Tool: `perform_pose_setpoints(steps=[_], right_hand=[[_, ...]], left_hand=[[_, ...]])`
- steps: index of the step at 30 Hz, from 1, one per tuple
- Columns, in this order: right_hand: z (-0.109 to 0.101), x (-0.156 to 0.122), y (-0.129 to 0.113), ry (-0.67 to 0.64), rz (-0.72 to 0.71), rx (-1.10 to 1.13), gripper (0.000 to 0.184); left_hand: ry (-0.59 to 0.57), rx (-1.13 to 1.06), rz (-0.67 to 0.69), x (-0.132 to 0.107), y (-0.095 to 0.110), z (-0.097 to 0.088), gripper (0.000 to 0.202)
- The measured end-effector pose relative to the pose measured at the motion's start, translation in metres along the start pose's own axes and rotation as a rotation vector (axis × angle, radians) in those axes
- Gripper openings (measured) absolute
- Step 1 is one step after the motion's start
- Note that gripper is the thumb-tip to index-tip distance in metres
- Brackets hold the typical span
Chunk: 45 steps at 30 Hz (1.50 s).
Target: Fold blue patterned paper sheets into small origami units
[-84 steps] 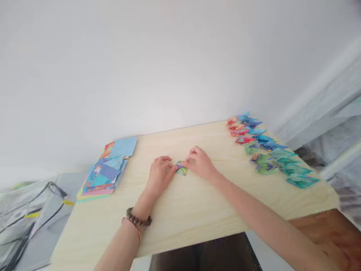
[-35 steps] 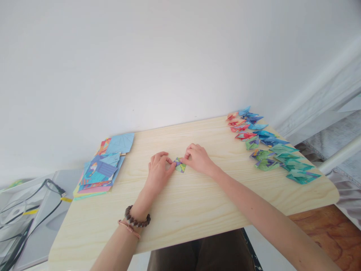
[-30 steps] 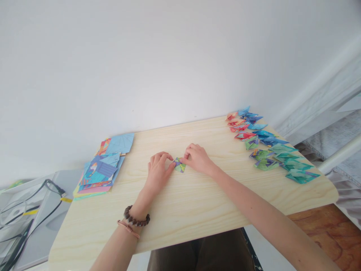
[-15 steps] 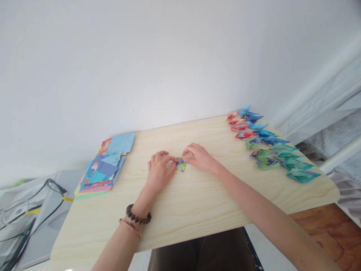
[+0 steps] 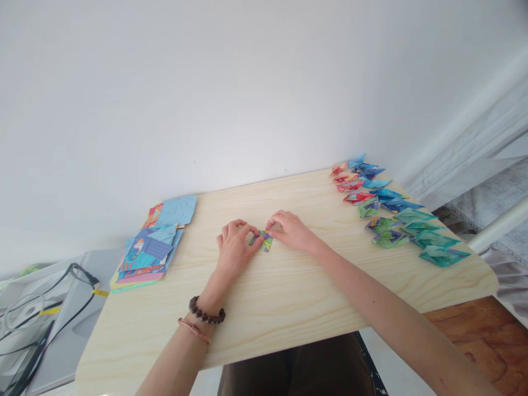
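A small folded piece of green, yellow and purple patterned paper (image 5: 266, 243) lies on the pale wooden table (image 5: 247, 308) between my hands. My left hand (image 5: 236, 246) has its thumb and index finger on the paper's left side, partly covering it. From the right, my right hand (image 5: 290, 229) pinches the paper's upper right edge between thumb and fingers. The left wrist carries a dark bead bracelet and a thin copper-coloured one. Creases under the fingertips are hidden.
Several folded paper pieces (image 5: 385, 237) in red, blue and green stand in rows on the right. A loose pile of coloured paper sheets (image 5: 142, 256) rests at the left. Beyond the table's left edge are black cables (image 5: 68, 269); a white wall (image 5: 247, 88) rises behind.
My left thumb and fingers have slid slightly right over the paper, and more of it now shows left of the thumb. The right hand has barely moved.
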State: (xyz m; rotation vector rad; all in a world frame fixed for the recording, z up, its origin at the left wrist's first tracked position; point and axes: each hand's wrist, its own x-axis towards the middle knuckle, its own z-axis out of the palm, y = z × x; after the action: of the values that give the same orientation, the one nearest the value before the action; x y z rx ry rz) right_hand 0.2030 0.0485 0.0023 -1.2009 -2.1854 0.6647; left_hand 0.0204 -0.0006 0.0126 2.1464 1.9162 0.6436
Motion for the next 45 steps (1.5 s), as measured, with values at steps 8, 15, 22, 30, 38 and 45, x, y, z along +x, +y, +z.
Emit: perform_pose_setpoints(steps=[8,15,22,30,38,45], right_hand=[[-0.001,-0.003,0.0,0.011,-0.024,0.004,0.011],[-0.005,-0.004,0.001,-0.006,-0.093,-0.033,0.013],[-0.006,-0.006,0.001,-0.024,-0.104,-0.044,0.012],[-0.002,-0.004,0.003,0.02,-0.043,-0.01,0.007],[0.005,-0.005,-0.003,0.061,-0.002,-0.029,0.01],[0.0,0.0,0.003,-0.002,-0.01,0.01,0.006]], left_hand=[[0.018,0.012,0.021,-0.002,-0.001,0.002,0.019],[0.027,0.028,0.024,-0.002,-0.001,0.001,0.021],[0.081,0.038,0.048,-0.002,-0.004,0.004,0.018],[0.083,0.072,0.154,-0.008,-0.006,-0.001,0.022],[0.055,0.073,0.167,-0.01,-0.009,-0.003,0.024],[-0.033,0.028,0.207,-0.006,-0.02,-0.005,0.026]])
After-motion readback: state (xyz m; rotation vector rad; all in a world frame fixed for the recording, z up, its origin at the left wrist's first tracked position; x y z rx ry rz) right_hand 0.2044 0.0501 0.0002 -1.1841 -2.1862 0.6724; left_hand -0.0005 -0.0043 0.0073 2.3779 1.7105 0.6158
